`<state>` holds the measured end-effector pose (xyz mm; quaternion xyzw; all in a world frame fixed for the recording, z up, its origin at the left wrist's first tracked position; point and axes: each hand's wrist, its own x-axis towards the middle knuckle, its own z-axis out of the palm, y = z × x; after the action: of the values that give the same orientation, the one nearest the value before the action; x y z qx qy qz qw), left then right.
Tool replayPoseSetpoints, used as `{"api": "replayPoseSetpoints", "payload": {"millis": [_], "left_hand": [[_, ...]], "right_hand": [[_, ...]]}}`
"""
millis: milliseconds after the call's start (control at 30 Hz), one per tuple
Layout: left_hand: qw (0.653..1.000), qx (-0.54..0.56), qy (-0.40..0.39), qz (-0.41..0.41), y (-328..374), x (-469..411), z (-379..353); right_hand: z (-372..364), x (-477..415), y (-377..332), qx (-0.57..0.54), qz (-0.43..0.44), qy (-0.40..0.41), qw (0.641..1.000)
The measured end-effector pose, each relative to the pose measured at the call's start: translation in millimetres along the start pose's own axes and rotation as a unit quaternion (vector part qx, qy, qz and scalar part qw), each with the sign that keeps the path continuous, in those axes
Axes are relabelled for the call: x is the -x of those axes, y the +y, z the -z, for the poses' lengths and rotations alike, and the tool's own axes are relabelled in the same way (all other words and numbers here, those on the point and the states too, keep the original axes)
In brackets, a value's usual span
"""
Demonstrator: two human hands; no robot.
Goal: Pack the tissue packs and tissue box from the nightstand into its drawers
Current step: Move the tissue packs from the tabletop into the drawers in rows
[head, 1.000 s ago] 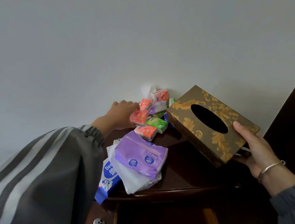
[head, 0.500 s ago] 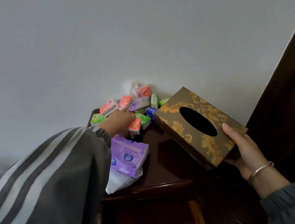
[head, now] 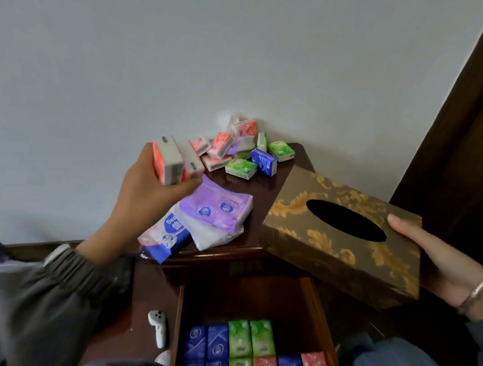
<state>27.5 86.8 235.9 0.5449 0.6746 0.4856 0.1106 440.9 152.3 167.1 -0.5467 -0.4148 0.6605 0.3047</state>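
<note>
We see soft, even light on the wall [head: 159, 44]. The drawer [head: 241, 299] lies dim. Our frame's edges bend and blur slightly.

Drawer [head: 310, 302] rear free — packs [head: 237, 354] in front

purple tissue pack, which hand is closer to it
Left. The left hand, gripping red packs, is just left of the purple tissue pack; the right hand holds the tissue box to its right.

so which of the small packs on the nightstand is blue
The small pack lying between one green pack and another; the rest are red, green or purple.
</note>
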Motion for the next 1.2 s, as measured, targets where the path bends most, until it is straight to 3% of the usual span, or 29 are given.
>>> {"api": "replayPoseSetpoints", "payload": {"millis": [100, 167, 233, 300, 400, 467, 600, 800, 1000, 1200], "left_hand": [[0.993, 0.078, -0.042, 0.080, -19, 71, 17], [0.969, 0.151, -0.104, 0.166, -38, 115, 16], [0.910, 0.256, -0.167, 0.280, -57, 156, 8], [0.824, 0.350, -0.207, 0.394, -69, 190, -4], [0.697, 0.469, -0.205, 0.502, -81, 225, -17], [0.664, 0.493, -0.218, 0.518, -82, 235, -23], [0.670, 0.477, -0.226, 0.522, -93, 242, -31], [0.689, 0.460, -0.192, 0.525, -115, 236, -31], [0.700, 0.458, -0.198, 0.511, -129, 227, -35], [0.714, 0.440, -0.243, 0.488, -131, 220, -41]], "right_hand": [[-7, 26, 18, 0.074, -0.051, -0.031, 0.995], [-16, 34, 33, 0.117, -0.069, -0.051, 0.989], [-28, 36, 47, 0.157, -0.076, -0.066, 0.982], [-41, 34, 61, 0.183, -0.090, -0.075, 0.976], [-63, 24, 84, 0.205, -0.118, -0.087, 0.968], [-76, 15, 96, 0.209, -0.133, -0.076, 0.966], [-101, -2, 118, 0.166, -0.159, -0.056, 0.972], [-119, -8, 149, 0.052, -0.134, -0.102, 0.984], [-104, -18, 170, -0.009, -0.225, -0.193, 0.955], [-108, -28, 185, -0.029, -0.187, -0.071, 0.979]]}}
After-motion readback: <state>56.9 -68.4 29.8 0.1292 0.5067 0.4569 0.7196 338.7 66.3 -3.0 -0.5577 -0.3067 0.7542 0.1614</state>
